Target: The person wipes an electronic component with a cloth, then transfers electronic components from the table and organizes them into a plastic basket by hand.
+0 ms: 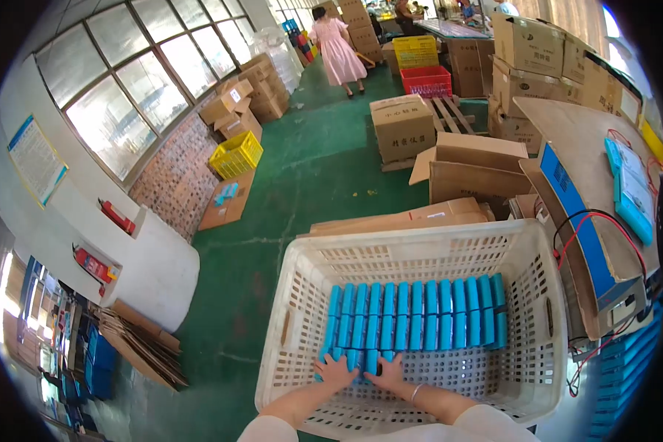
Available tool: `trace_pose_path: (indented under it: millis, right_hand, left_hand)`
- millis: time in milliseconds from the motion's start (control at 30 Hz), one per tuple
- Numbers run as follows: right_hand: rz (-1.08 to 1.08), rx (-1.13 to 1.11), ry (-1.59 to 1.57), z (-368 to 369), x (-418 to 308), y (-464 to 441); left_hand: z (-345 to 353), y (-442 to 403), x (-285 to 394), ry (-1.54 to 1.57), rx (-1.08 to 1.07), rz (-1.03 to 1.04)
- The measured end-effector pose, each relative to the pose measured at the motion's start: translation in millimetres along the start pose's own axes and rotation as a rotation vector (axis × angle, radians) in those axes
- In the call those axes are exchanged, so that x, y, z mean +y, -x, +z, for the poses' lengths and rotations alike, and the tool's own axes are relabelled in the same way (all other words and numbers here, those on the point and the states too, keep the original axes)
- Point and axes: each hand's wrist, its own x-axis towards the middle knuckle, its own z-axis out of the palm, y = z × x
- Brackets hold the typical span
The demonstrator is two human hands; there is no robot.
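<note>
Two spread hands, left hand (337, 373) and right hand (388, 376), are touching front blue blocks (372, 361) I'm judging stiff, smooth, fairly heavy, best squeezed from the row's ends.

A factory workshop, with goods being handled in bulk.
The painted green floor (243, 309) runs between stacks of printed cartons (527, 44), a wooden pallet (449, 114), a yellow crate (236, 153) and a red crate (426, 79); a large white basket (412, 237) holds rows of matching blue packs (420, 324), and red and black wires (633, 241) trail at the bench (567, 121) on the right. Multi-pane windows (125, 92), a posted notice (37, 158) and fire extinguishers (93, 263) line the left side, and people (407, 18) are near a long table (449, 29) at the far end.
</note>
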Motion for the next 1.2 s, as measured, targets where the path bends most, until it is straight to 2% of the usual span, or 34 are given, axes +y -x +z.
trace_pose_path:
  millis: [33,67,133,267,333,400,433,467,533,567,600,633,667,700,733,800,833,900,933,1000,1100,1133,1200]
  right_hand:
    - [-0.117,0.121,0.057,6,7,-1]
    - [-0.106,0.113,0.060,7,16,-2]
    - [-0.303,0.138,0.154,8,19,1]
    - [-0.333,-0.030,0.089,-8,39,-3]
    - [-0.250,0.058,0.067,-13,45,-2]
    - [-0.190,0.222,-0.031,-12,38,3]
    - [-0.238,0.375,-0.343,1,38,-2]
    - [-0.230,0.370,-0.355,4,31,2]
    - [0.193,0.170,0.021,-6,3,8]
    - [0.199,0.135,0.035,-7,-1,6]
    - [0.201,0.127,0.031,-16,-7,5]
    - [0.272,-0.021,-0.063,-29,-14,6]
    - [0.341,-0.166,-0.156,-39,-15,7]
    - [0.173,-0.055,-0.255,-27,9,3]
    - [0.178,-0.056,-0.259,-24,17,-5]
    - [0.371,-0.119,-0.347,-24,26,-17]
    - [0.368,-0.111,-0.350,-28,23,-18]
    - [0.353,-0.116,-0.203,-41,4,-11]
    - [0.352,-0.107,-0.209,-45,-2,-10]
    - [0.387,-0.209,-0.286,-50,-7,-4]
    - [0.361,-0.179,-0.331,-33,7,-16]
    - [0.361,-0.176,-0.327,-37,5,-15]
    - [0.288,-0.221,-0.358,-44,-4,-11]
  left_hand:
    - [9,-1,0,0.008,-0.016,-0.002]
    - [16,-2,-2,-0.014,0.059,0.040]
    - [29,-4,-7,-0.051,0.123,0.080]
    - [28,-14,-9,0.063,0.075,0.071]
    - [28,-10,9,0.089,0.023,0.070]
    - [8,-10,8,0.090,-0.171,0.022]
    - [-6,-10,7,0.076,-0.181,0.010]
    - [-22,-11,13,-0.067,-0.226,0.047]
    - [-50,-11,27,-0.346,-0.318,0.129]
    - [-63,-11,30,-0.349,-0.326,0.124]
    - [-75,-10,33,-0.336,-0.412,0.248]
    - [-80,-10,32,-0.321,-0.496,0.373]
    - [-75,-8,31,-0.321,-0.497,0.369]
    - [-61,-5,30,-0.079,-0.789,0.383]
    - [-42,-2,26,0.171,-1.074,0.387]
    - [29,-15,10,0.096,-1.323,0.542]
    - [40,-9,3,0.087,-1.319,0.546]
    - [52,-3,-11,0.012,-0.954,0.768]
    - [59,-7,-19,0.001,-0.953,0.773]
    - [75,-24,-33,0.005,-0.857,0.644]
    - [89,-43,-40,0.031,-0.705,0.451]
    - [89,-45,-38,0.034,-0.704,0.454]
    - [84,-52,-34,-0.065,-0.918,0.374]
